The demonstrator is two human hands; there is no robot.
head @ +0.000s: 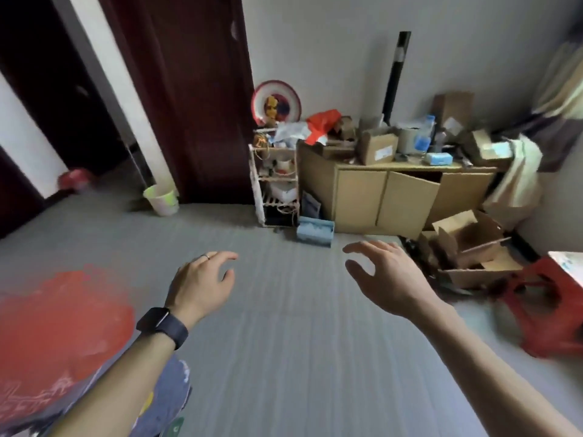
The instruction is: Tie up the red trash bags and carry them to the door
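Observation:
A large red trash bag (60,313) sits blurred on the floor at the lower left, beside my left forearm. Another red bag (75,179) lies far off in the dark doorway at the left. Some red plastic (321,123) sticks up among the clutter on the cabinet. My left hand (203,283), with a ring and a dark wristwatch, hovers over the grey floor, fingers apart and holding nothing. My right hand (383,274) is stretched forward over the floor, fingers spread and curled, also with nothing in it. The dark red door (186,99) stands open at the back left.
A pale green bin (161,200) stands by the door. A white rack (277,181) and a cluttered wooden cabinet (394,197) line the back wall. Open cardboard boxes (470,247) and a red stool (545,310) sit at the right. A blue tissue pack (315,231) lies on the floor.

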